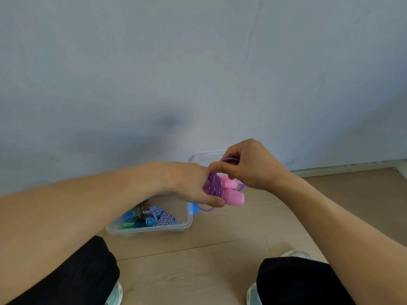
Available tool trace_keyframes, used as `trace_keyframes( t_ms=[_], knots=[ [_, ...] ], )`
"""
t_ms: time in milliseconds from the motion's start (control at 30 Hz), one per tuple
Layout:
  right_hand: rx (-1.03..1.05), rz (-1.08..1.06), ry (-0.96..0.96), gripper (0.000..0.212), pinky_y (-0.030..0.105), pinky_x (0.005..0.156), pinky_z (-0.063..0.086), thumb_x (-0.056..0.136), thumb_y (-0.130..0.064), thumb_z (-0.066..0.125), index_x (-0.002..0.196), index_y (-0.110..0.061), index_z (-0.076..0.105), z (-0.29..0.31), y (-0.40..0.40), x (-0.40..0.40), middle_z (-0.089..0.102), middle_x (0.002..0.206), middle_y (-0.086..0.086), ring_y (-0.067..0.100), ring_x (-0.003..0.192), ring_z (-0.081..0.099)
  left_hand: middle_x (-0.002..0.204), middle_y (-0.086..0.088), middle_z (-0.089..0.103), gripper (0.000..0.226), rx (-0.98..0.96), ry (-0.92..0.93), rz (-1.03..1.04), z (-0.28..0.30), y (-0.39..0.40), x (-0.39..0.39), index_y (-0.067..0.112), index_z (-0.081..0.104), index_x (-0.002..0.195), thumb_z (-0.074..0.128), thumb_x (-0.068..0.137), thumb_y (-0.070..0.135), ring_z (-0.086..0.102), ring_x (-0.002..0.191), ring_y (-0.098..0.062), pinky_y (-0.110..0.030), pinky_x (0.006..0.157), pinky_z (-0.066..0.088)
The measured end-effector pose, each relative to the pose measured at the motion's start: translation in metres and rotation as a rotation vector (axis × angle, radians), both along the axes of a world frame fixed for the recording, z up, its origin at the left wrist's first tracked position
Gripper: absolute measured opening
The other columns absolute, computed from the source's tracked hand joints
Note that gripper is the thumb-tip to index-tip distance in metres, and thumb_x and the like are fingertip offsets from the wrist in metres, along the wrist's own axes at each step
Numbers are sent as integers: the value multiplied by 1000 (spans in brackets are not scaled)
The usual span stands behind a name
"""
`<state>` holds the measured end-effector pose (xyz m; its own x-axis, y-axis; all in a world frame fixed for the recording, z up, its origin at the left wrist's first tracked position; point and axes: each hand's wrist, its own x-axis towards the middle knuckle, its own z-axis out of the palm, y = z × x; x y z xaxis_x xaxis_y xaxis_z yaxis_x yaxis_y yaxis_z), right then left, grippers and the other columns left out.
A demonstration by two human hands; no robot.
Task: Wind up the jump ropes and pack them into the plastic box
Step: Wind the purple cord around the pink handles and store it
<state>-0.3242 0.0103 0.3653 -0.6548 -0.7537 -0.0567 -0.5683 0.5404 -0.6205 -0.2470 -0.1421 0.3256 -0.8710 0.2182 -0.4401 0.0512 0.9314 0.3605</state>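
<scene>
A purple jump rope (214, 186) with two pink handles (234, 195) is held in a coiled bundle above the right end of a clear plastic box (152, 230). My left hand (189, 183) grips the bundle of coils and handles from the left. My right hand (248, 165) pinches a purple loop at the top of the bundle. One loose loop hangs below. Inside the box lie wound ropes, among them a blue-and-white braided rope (163, 216) and blue and green handles (130, 221).
The box stands on a light wooden floor (220, 260) close to a pale blue wall (198, 73). My knees in black trousers (293, 280) and light shoes (253, 293) fill the lower corners. A blue clip (195, 209) sits on the box's right side.
</scene>
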Motion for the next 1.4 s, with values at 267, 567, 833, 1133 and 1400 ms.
trace_keyframes(
  t_ms=[267,567,833,1133,1400],
  knots=[
    [-160,-57,-173,44,23,49,42,56,-47,87,66,-6,71,-3,11,-17,59,51,4,9,48,49,53,7,41,48,431,-185,134,22,15,12,27,48,65,34,100,57,44,50,-13,-24,55,38],
    [-126,-42,-308,33,17,48,37,75,-45,75,71,-13,72,-7,25,-39,65,59,0,4,47,45,44,-4,34,70,1043,-497,364,17,19,7,21,70,66,21,96,62,25,44,-13,-18,41,16],
    [-328,182,-584,36,10,76,48,75,-5,57,84,-35,76,-7,39,-34,71,80,-27,-9,81,66,56,-4,55,47,1406,-449,411,33,9,2,21,60,104,26,94,51,38,38,-10,-15,43,16],
    [-509,189,-672,13,32,91,52,92,-1,59,102,6,64,-12,20,-19,67,94,6,18,96,62,51,-6,43,72,1434,-509,409,32,-11,-1,3,62,108,31,87,65,18,48,-15,-20,43,24],
    [-375,-37,-454,16,25,53,39,95,6,49,81,1,55,-19,23,-21,46,64,6,9,53,42,53,-7,39,61,1251,-550,551,32,-8,-8,17,67,91,31,85,67,20,49,-11,-23,45,15]
  ],
)
